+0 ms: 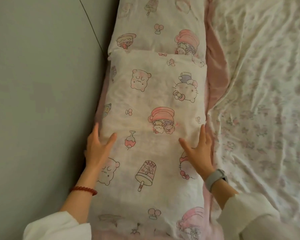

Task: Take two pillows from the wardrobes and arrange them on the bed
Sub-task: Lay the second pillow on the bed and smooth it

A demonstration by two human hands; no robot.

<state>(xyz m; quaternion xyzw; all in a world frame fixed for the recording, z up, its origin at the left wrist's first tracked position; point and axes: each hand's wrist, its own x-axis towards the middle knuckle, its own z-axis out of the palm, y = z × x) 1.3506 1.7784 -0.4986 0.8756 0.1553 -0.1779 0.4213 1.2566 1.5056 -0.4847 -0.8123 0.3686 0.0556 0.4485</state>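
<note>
The near pillow (151,129) is lying in the middle of the frame with its long axis running from the bottom edge up toward the top, one short end pointing at the camera and the other meeting the far pillow (156,25) in the upper middle. The far pillow is lying along the same line, so the two are forming one long strip, end touching end, with the near one slightly overlapping at the seam. Both are sitting on the bed (216,78), pressed against the grey padded headboard (42,84) that is filling the left of the frame.

The left hand (98,149) is resting flat and spread on the near pillow's left edge, fingers wrapping down the side next to the headboard, gripping nothing. The right hand (198,151) is lying flat and spread along the pillow's right edge, likewise closed on nothing.

The pillowcases are thin, crinkled white cotton printed with pink cartoon cats, bears, cakes and ice lollies. A pink sheet is showing beside them, and a rumpled cream floral quilt (260,101) is covering the right of the frame. A red beaded bracelet (83,190) is circling the left wrist and a pale grey watch (215,179) the right
</note>
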